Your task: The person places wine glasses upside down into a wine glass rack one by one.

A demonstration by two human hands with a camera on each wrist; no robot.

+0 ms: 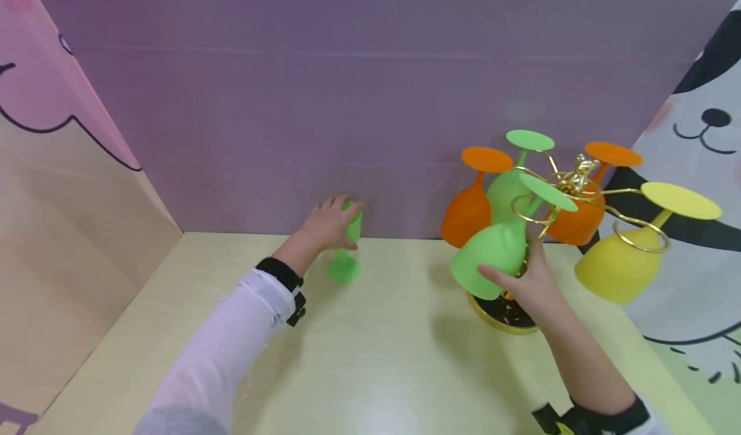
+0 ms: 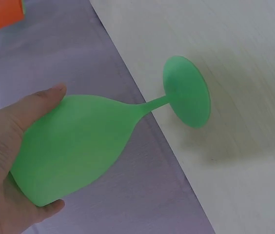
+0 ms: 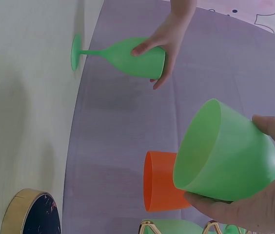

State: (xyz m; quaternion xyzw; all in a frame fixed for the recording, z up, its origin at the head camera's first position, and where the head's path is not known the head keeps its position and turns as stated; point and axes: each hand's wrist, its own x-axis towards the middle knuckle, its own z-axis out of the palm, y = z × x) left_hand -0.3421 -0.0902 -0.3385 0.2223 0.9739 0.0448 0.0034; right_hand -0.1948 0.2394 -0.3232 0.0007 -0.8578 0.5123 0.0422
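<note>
My left hand (image 1: 327,224) grips a green wine glass (image 2: 81,146) round the upper bowl, thumb on one side and fingers on the other. This glass is upright, its round foot (image 1: 344,269) down close to the tabletop near the back wall. At the right, my right hand (image 1: 538,284) holds the bowl of another green wine glass (image 3: 235,151), thumb and fingers on opposite sides. That glass is upside down, its foot (image 1: 548,192) up at a loop of the gold rack (image 1: 585,194). The rack's middle is partly hidden behind glasses and hand.
Other upside-down glasses hang on the rack: orange (image 1: 467,213) at left, another orange (image 1: 579,219) behind, green (image 1: 503,194) at the back, yellow (image 1: 622,264) at right. Its round gold-rimmed base (image 1: 500,323) stands on the pale table (image 1: 376,358). A purple wall (image 1: 347,100) rises behind.
</note>
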